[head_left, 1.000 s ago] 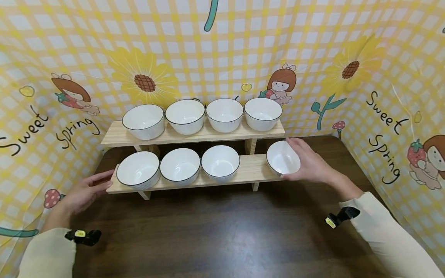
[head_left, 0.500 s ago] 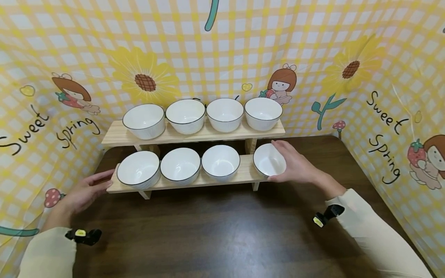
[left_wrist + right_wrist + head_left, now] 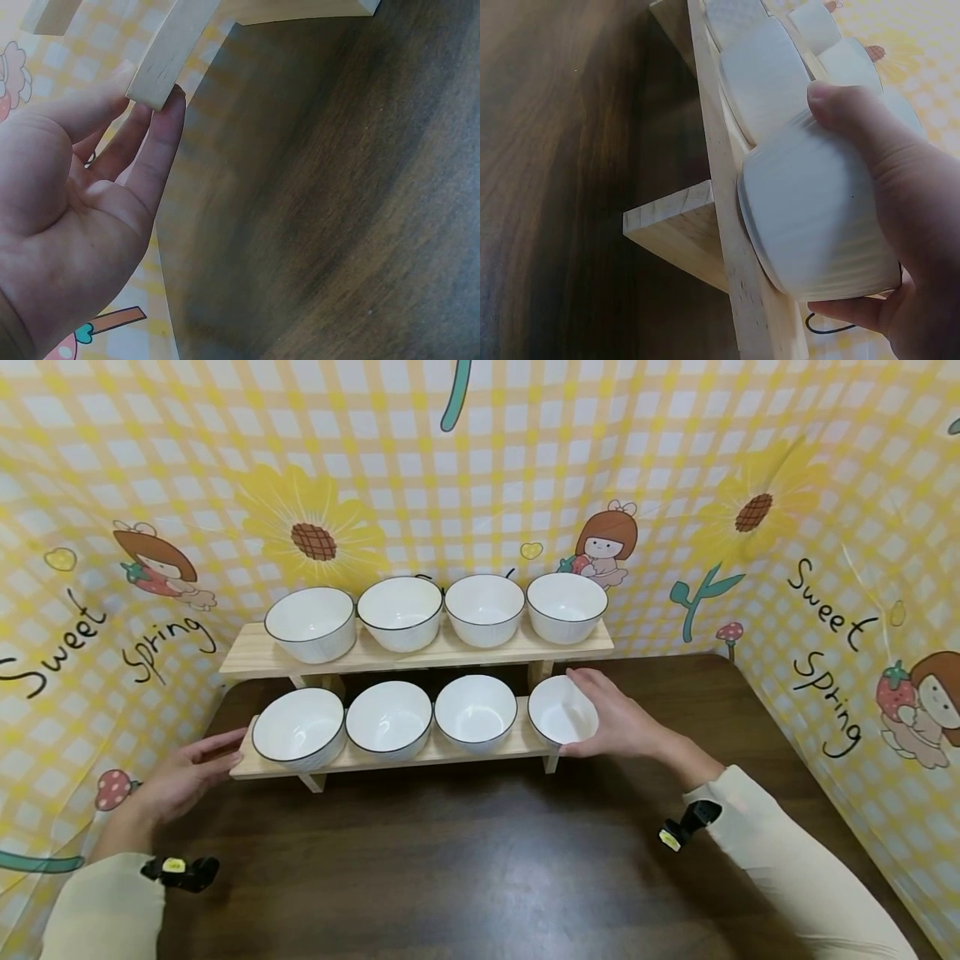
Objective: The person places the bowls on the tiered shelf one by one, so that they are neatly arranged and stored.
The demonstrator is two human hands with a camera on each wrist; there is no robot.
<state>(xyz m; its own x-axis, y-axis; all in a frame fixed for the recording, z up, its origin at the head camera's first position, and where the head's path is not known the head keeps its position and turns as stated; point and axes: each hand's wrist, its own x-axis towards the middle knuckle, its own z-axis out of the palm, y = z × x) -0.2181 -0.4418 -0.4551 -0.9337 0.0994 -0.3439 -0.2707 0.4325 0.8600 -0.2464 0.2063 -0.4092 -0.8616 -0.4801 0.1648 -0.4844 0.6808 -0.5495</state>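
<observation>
In the head view, my right hand grips a white dark-rimmed bowl at the right end of the lower board. The right wrist view shows my thumb across the side of this bowl, its base close on the wood. Just left of it stands another white bowl, with a narrow gap between their rims. My left hand pinches the left end of the two-tier wooden shelf. Thumb and fingers meet either side of that board end in the left wrist view.
Two more bowls fill the lower board's left part. Several matching bowls line the upper board. The shelf stands on a dark wood table, with a yellow checked cloth around the back and sides.
My right hand has brought the gripped bowl leftward along the lower board, closer to the third bowl. The left hand stays at the shelf's end.
</observation>
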